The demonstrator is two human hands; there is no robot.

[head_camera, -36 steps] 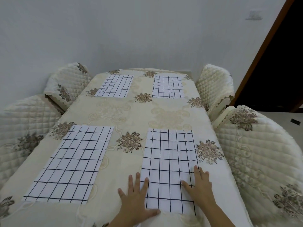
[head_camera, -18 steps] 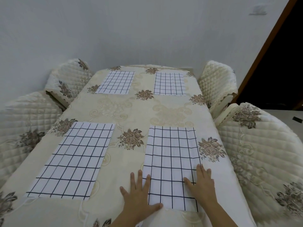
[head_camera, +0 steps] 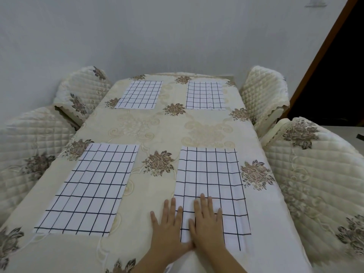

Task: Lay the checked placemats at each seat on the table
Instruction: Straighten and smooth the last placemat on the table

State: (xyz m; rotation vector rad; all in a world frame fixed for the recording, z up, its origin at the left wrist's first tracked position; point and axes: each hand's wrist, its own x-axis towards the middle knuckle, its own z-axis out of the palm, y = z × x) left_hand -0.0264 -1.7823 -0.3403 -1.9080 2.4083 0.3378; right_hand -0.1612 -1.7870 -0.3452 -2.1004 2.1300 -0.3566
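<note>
Found table (head_camera: pixel 275 217) under cream floral tablecloth (head_camera: pixel 157 131). Counted four checked placemats flat on it: near-left mat (head_camera: pixel 92 186), near-right mat (head_camera: pixel 210 174), far-left mat (head_camera: pixel 139 94), far-right mat (head_camera: pixel 205 95).

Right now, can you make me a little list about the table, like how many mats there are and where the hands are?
mats: four, all lying flat
places: near left mat, near right mat, far left mat, far right mat
left hand: flat, over the near right mat's left edge
right hand: flat on the near right mat
table: covered with a cream flowered cloth
chairs: four, two on each side, with quilted covers
</note>
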